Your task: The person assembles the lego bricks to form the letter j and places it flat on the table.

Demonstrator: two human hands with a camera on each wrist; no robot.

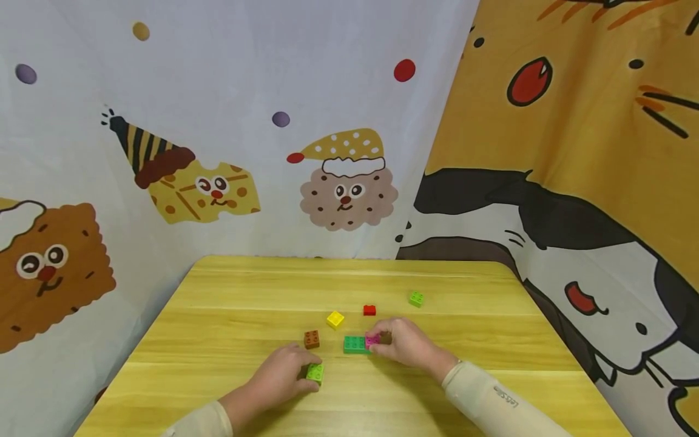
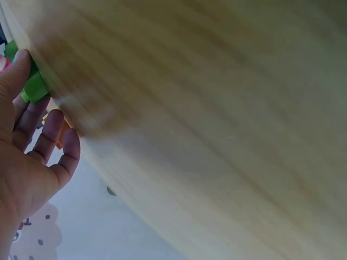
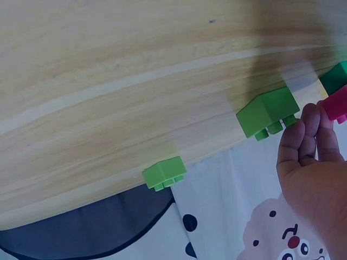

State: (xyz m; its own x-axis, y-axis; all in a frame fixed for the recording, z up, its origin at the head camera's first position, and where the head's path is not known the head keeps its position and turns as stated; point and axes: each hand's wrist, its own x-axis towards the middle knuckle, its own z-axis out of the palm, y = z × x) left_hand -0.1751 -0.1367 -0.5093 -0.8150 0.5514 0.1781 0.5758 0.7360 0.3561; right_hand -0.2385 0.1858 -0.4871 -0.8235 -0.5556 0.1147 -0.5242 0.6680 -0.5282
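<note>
Pink and studded, a small block (image 1: 373,340) is pinched between the thumb and fingers of the right hand (image 1: 409,346), over the right end of a long green block (image 1: 354,345) on the table (image 1: 246,291); whether it is pressed home I cannot tell. The left hand (image 1: 278,374) grasps a lime block (image 1: 314,374) between thumb and fingers, nearer the person than the long one.

A brown block (image 1: 312,339) lies just beyond the left fingers, and past it a yellow block (image 1: 335,320). A red block (image 1: 369,310) lies beyond the right hand, and a second lime block (image 1: 417,299) farther off to the right. The right wrist view also shows a mid-green block (image 3: 268,114) close beside the right fingers. Behind the table hangs cloth (image 1: 338,60) printed with cartoon faces.
</note>
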